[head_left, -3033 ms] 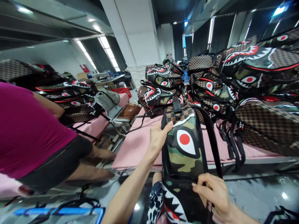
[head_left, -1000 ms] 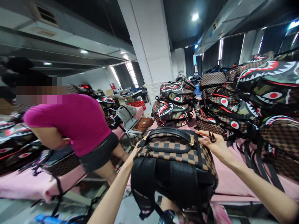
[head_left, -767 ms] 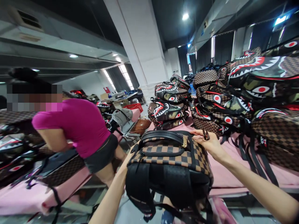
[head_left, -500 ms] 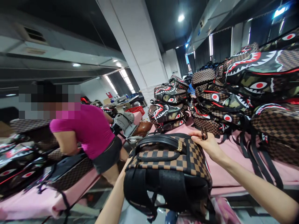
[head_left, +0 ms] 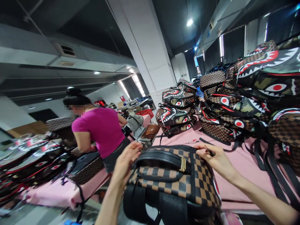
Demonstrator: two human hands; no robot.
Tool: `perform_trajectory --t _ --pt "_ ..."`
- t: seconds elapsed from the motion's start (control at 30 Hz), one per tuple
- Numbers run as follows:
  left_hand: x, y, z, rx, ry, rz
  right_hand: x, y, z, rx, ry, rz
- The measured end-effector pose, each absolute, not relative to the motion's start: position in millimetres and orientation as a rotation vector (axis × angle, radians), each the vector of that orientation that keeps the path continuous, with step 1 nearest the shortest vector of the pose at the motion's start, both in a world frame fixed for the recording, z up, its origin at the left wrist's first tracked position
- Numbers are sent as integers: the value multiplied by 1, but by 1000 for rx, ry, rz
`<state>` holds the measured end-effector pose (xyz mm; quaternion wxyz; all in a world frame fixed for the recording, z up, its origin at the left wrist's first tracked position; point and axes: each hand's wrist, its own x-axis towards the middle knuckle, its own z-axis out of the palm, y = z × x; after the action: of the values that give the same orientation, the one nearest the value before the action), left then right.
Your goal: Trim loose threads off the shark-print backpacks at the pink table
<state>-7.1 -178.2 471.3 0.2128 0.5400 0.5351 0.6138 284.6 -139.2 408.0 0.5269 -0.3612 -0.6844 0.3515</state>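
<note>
One checkered backpack [head_left: 173, 190], long axis left to right, sits at the pink counter's [head_left: 241, 178] near side; the right hand [head_left: 217, 160], closed round a small dark tool [head_left: 210, 152], touches its far right edge; the left hand [head_left: 125, 161] curls loosely at far left, contact unclear.

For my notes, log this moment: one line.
left hand: by handle of checkered backpack; right hand: at backpack's far edge, holding dark tool; beyond: shark-face backpacks on pink table

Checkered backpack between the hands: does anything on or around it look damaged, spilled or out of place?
Nothing looks damaged or spilled; the checkered backpack seems intact where it shows. Only mildly untidy: black straps trail loose over the pink table by the stacked bags, rather than being tucked away.
</note>
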Motion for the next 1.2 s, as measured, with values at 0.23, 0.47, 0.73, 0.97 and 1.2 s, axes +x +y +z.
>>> perform_trajectory --t 0.23,0.47,0.73,0.97,1.2 --pt "34 -235 476 2740 1502 1275 303 -134 442 -813 -2094 688" --pt "38 -235 475 2837 1542 1283 298 -123 454 -718 -2205 527" --pt "41 -240 476 2844 1537 1261 286 -116 465 -549 -2267 452" --pt "40 -242 477 2832 1502 1273 289 -112 466 -531 -2276 439" --pt "41 -240 476 2825 1534 1279 286 -112 470 -498 -2290 433"
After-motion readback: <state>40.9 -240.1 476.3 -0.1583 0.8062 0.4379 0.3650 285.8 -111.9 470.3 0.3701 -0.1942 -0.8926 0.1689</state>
